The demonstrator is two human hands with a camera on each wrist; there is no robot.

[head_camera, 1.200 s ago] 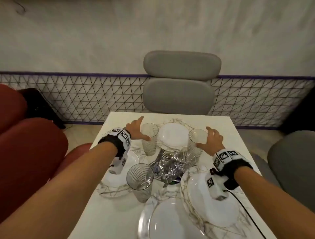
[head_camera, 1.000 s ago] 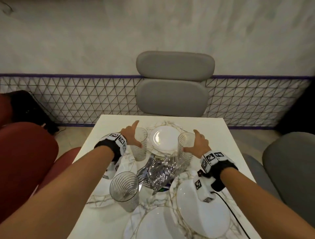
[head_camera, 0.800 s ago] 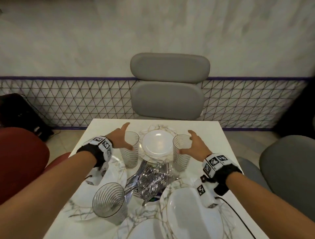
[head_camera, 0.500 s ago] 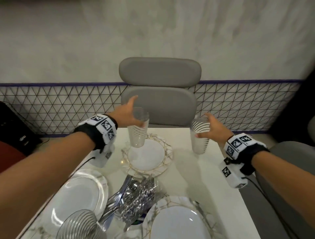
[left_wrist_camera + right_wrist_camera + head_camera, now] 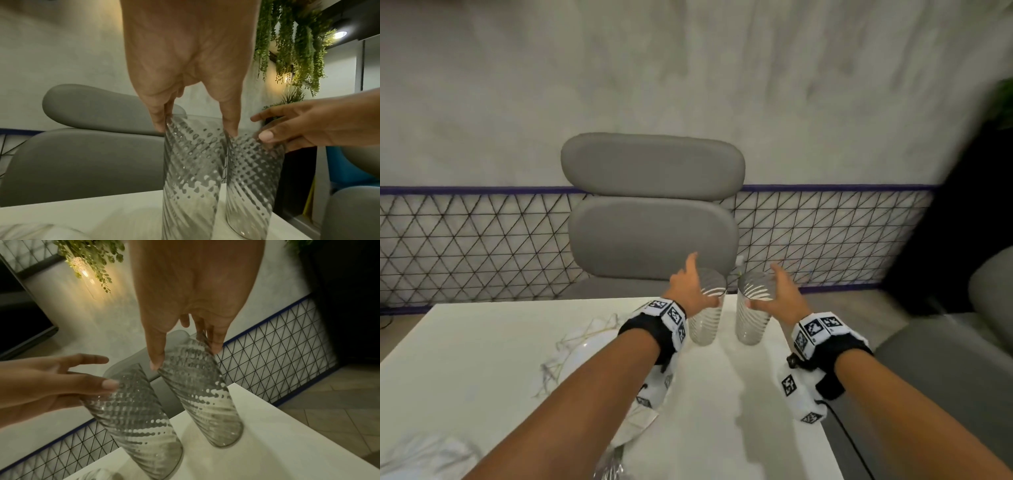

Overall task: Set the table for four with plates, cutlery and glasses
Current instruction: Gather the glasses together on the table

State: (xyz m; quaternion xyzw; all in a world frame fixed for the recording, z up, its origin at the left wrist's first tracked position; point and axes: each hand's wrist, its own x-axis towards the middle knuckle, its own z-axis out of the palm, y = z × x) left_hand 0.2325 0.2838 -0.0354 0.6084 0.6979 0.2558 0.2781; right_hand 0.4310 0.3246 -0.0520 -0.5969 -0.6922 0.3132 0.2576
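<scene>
Two ribbed clear glasses stand side by side near the far edge of the white table (image 5: 722,411). My left hand (image 5: 705,284) grips the left glass (image 5: 703,327) by its rim from above, thumb on one side and fingers on the other. In the left wrist view the same hand (image 5: 196,129) pinches that glass (image 5: 191,170). My right hand (image 5: 763,287) holds the right glass (image 5: 750,325) the same way, as the right wrist view shows of hand (image 5: 185,358) and glass (image 5: 203,395). Both bases appear to sit on the tabletop. A white plate (image 5: 589,353) is partly hidden under my left forearm.
A grey padded chair (image 5: 654,233) faces me across the table and another grey chair (image 5: 989,294) stands at the right. A wire-mesh panel (image 5: 482,246) runs along the wall. Cutlery (image 5: 613,469) shows at the bottom edge. The table's right edge is near my right wrist.
Both hands lifted the two glasses from beside the far plate and carried them right and away. The glasses now stand close together near the far edge.
</scene>
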